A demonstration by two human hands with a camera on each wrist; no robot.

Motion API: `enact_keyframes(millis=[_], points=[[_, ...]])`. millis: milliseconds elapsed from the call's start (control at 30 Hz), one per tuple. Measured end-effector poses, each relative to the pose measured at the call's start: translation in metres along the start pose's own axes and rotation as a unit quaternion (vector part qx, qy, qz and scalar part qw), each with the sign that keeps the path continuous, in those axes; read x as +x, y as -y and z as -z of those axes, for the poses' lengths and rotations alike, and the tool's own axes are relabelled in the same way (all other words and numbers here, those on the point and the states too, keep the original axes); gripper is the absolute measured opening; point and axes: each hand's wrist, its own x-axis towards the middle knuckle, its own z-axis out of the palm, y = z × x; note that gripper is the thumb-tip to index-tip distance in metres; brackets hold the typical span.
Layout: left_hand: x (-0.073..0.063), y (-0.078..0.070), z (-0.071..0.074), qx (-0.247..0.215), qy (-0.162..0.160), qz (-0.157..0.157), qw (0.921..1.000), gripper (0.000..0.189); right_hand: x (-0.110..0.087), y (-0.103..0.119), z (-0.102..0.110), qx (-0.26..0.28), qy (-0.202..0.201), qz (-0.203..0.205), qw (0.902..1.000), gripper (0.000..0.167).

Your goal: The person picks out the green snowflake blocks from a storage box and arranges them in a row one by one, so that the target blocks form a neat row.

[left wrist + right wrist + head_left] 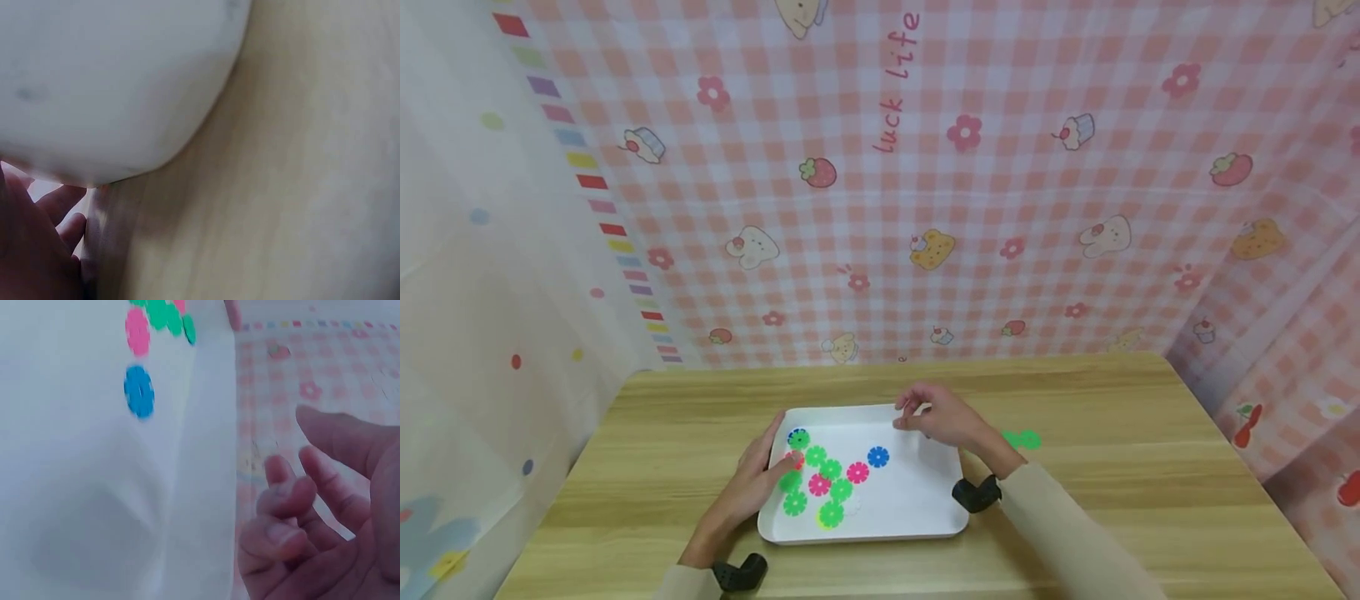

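A white rectangular tray (917, 500) holds several toothed plastic discs, mostly gathered in its left half. Green discs (840, 490) are the most numerous; a pink disc (857, 472) and a blue disc (878, 457) lie nearer the middle. My left hand (752, 479) grips the tray's left side, thumb over the rim and fingers along the outside. In the left wrist view the tray's white outer surface (112, 81) hides part of that hand. By the back right rim hovers my right hand (947, 417), its fingers loosely bent and, in the right wrist view, nothing between thumb and fingertips.
Two green discs (1030, 439) lie on the wooden table (1112, 467) to the right of the tray, beyond the right wrist. A pink checked curtain (880, 200) hangs behind the table. Black wrist devices (977, 493) sit on both wrists.
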Motion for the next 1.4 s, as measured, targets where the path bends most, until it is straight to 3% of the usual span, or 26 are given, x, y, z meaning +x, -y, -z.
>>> enact_keyframes(millis=[267,467,767,1400], points=[[0.001,-0.001,0.001,0.006,0.0,-0.003,1.0,0.077,0.008,0.011,-0.035,0.007,0.106,-0.026,0.994,0.024],[0.003,-0.002,0.001,0.011,0.003,-0.006,0.9999,0.076,0.013,0.014,-0.059,0.0,0.143,-0.038,0.989,0.017],[0.003,-0.004,0.001,0.015,0.005,-0.008,0.9998,0.075,0.019,0.015,-0.08,-0.027,0.161,-0.037,0.9859,0.016],[-0.001,-0.003,0.0,0.021,-0.001,0.001,0.9998,0.077,0.02,0.009,-0.088,-0.063,0.164,-0.02,0.9842,0.022]])
